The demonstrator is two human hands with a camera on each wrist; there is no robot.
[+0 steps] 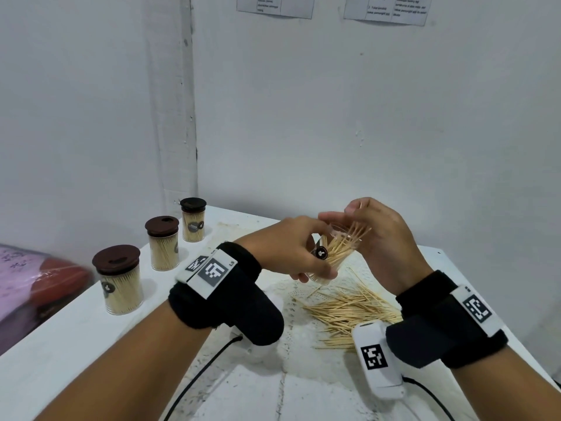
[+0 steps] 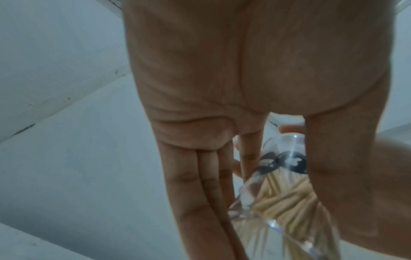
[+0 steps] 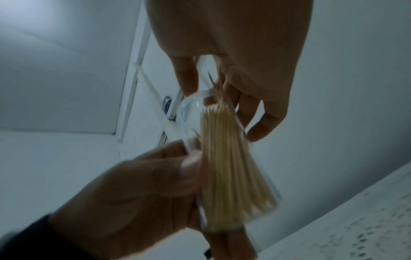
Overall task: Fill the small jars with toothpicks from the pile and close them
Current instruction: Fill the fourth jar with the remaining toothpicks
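My left hand [image 1: 291, 247] grips a small clear jar [image 1: 331, 256] and holds it tilted above the table, mouth toward the right. The jar is partly filled with toothpicks [image 1: 343, 247], and their tips stick out of the mouth. My right hand [image 1: 379, 238] is at the mouth, with loosely spread fingers [image 3: 264, 121] against those tips. In the left wrist view the jar [image 2: 278, 193] lies between my thumb and fingers [image 2: 189, 176]. The right wrist view shows the toothpick bundle [image 3: 229, 158] inside the jar. A loose toothpick pile [image 1: 349, 311] lies on the table below my hands. No lid for this jar is in view.
Three filled jars with brown lids [image 1: 120, 281] [image 1: 164, 243] [image 1: 193, 220] stand in a row along the left side of the white table [image 1: 76, 344]. A pink and red bundle [image 1: 30, 278] lies beyond the left edge. Walls close off the back.
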